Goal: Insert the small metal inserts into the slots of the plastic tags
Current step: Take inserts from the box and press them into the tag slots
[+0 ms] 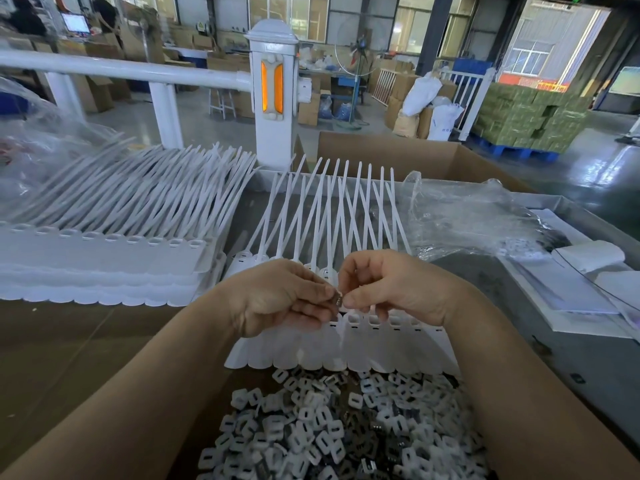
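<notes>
Both hands meet over the tag strip on the desk.
Left hand (277, 299) and right hand (391, 285) pinch one metal insert (338, 301) above the plastic tags (346, 344); loose inserts (339, 427) heaped nearer.

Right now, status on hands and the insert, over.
Left hand and right hand both pinching one small metal insert, raised above the strip of plastic tags. Not seated yet. Loose insert pile below; slots unobstructed.
</notes>
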Demonstrator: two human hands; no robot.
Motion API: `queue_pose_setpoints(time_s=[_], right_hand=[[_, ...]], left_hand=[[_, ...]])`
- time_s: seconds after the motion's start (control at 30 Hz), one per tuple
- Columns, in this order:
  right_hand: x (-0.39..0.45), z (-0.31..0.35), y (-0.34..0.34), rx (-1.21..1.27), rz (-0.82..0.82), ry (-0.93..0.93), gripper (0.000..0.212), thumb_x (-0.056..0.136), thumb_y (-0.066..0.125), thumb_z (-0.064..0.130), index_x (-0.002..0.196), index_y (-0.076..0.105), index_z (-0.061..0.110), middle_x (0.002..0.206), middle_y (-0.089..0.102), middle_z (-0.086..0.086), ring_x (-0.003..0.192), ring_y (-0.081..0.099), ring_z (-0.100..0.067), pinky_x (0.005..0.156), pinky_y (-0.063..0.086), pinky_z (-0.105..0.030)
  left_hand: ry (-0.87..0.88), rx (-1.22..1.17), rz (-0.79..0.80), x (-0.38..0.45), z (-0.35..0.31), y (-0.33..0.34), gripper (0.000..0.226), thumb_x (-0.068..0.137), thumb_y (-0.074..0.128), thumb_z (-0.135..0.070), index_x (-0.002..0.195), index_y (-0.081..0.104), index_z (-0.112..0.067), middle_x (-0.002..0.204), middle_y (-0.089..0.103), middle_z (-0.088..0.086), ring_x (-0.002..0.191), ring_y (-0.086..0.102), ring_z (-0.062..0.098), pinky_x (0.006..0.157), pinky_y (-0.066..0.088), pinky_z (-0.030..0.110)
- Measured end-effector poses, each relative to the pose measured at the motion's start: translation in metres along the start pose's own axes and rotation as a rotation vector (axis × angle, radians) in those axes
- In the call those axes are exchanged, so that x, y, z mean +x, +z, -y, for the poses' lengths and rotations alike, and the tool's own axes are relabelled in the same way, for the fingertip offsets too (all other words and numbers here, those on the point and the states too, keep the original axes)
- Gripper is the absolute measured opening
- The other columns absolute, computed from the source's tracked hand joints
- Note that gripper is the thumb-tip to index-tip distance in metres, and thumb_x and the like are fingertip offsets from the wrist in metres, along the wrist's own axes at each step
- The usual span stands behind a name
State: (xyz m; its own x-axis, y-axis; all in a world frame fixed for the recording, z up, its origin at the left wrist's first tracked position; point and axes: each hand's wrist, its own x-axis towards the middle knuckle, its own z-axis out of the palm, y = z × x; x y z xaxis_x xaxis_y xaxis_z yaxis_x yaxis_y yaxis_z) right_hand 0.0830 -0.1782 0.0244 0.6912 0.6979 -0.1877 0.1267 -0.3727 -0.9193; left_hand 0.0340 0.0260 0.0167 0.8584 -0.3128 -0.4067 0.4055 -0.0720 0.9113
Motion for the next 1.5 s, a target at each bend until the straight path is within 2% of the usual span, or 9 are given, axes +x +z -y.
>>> queue_pose_setpoints(time_s=[0.33,0.5,0.63,1.0,1.07,1.13,1.2,1.37,1.5], right_hand=[[-0.001,0.0,-0.001,-0.077,0.069,-0.013,0.016,0.082,0.077,0.003,0.089,0.068,0.015,0.076,0.069,-0.004,0.064,0.061,-0.009,0.052,0.049,-0.021],[0.002,0.001,0.001,-0.094,-0.023,-0.061,0.021,0.078,0.08,0.01,0.082,0.068,0.027,0.075,0.068,0.0,0.064,0.057,-0.007,0.051,0.045,-0.02],[0.005,0.0,0.002,-0.077,-0.137,-0.108,0.017,0.08,0.082,0.014,0.085,0.069,0.022,0.072,0.067,0.003,0.062,0.056,-0.009,0.05,0.042,-0.021],[0.007,0.002,0.007,-0.096,-0.227,-0.126,0.015,0.08,0.08,0.022,0.074,0.067,0.027,0.07,0.069,0.001,0.059,0.056,-0.007,0.047,0.041,-0.018],[0.009,-0.001,0.005,-0.103,-0.278,-0.083,0.013,0.079,0.078,0.023,0.073,0.066,0.025,0.07,0.07,0.002,0.059,0.057,-0.005,0.047,0.042,-0.019],[0.011,-0.009,0.002,-0.135,-0.364,-0.004,0.011,0.081,0.077,0.019,0.077,0.067,0.02,0.068,0.07,0.004,0.058,0.059,-0.005,0.051,0.046,-0.023],[0.012,-0.018,-0.001,-0.131,-0.427,0.081,0.012,0.082,0.077,0.016,0.078,0.066,0.016,0.064,0.068,0.002,0.056,0.061,-0.011,0.055,0.047,-0.031],[0.013,-0.023,-0.004,-0.071,-0.46,0.133,0.018,0.081,0.078,0.01,0.074,0.062,0.016,0.059,0.066,-0.001,0.047,0.061,-0.016,0.047,0.046,-0.028],[0.013,-0.022,-0.004,-0.074,-0.457,0.136,0.02,0.078,0.079,0.009,0.071,0.062,0.018,0.065,0.068,-0.003,0.05,0.062,-0.015,0.055,0.045,-0.037]], left_hand=[[-0.051,0.019,0.089,-0.002,0.0,-0.001,0.013,0.092,0.063,-0.007,0.084,0.074,-0.004,0.082,0.073,0.011,0.066,0.068,0.012,0.061,0.057,0.022],[-0.032,-0.047,-0.007,-0.002,-0.003,0.001,0.011,0.091,0.065,-0.007,0.084,0.072,-0.002,0.072,0.07,0.009,0.054,0.063,0.009,0.05,0.053,0.02],[-0.009,-0.086,-0.098,0.0,-0.005,0.002,0.007,0.089,0.067,-0.011,0.087,0.07,-0.005,0.063,0.064,0.003,0.046,0.054,0.005,0.043,0.046,0.017],[0.096,-0.072,-0.167,0.002,-0.001,0.004,0.012,0.093,0.066,-0.016,0.09,0.071,-0.006,0.065,0.065,0.003,0.046,0.051,0.006,0.042,0.044,0.016],[0.183,0.133,-0.24,0.004,0.002,0.005,0.01,0.093,0.067,-0.021,0.093,0.073,-0.014,0.07,0.068,0.0,0.05,0.054,0.005,0.048,0.046,0.017],[0.274,0.508,-0.311,0.007,0.005,0.005,0.007,0.086,0.074,-0.029,0.093,0.074,-0.028,0.071,0.067,-0.011,0.055,0.056,-0.001,0.054,0.045,0.016],[0.317,0.758,-0.286,0.01,0.009,0.008,0.018,0.079,0.082,-0.032,0.094,0.074,-0.034,0.074,0.066,-0.013,0.059,0.058,-0.005,0.055,0.043,0.011],[0.331,0.837,-0.247,0.015,0.015,0.013,0.015,0.076,0.084,-0.033,0.089,0.077,-0.033,0.07,0.065,-0.015,0.059,0.058,-0.004,0.052,0.041,0.008],[0.337,0.835,-0.262,0.015,0.015,0.014,0.008,0.076,0.084,-0.032,0.08,0.077,-0.031,0.068,0.066,-0.018,0.063,0.06,-0.007,0.053,0.04,0.006]])
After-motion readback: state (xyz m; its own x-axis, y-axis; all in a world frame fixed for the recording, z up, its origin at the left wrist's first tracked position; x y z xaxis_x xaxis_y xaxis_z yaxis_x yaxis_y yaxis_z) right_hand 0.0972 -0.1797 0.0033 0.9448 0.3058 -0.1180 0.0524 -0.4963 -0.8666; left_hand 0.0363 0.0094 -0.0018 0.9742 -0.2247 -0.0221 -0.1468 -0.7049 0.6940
